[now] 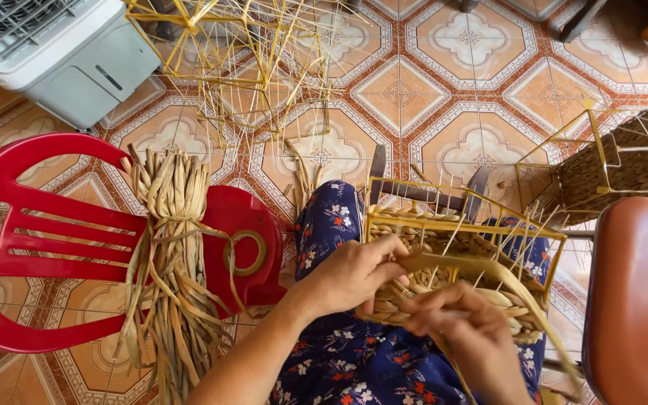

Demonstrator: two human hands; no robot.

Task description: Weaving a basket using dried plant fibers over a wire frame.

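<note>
1. My left hand (350, 274) has its grip pinched on a flat dried-grass weaving strand (451, 264); my right hand (470, 330) has its grip closed on the same strand lower down.
2. The half-woven basket on a yellow wire frame (459, 259) sits on my lap, over the blue floral skirt (339, 360).
3. Progress, as I judge it: lower rows woven, upright stakes bare above, so the upper wall and rim are left.
4. Counts: one bundle of dried grass strands (170, 255) on one red plastic chair (31, 232); one finished-looking dark woven basket (616, 169) and one bare yellow wire frame (241, 52) on the tiled floor (444, 90).
</note>
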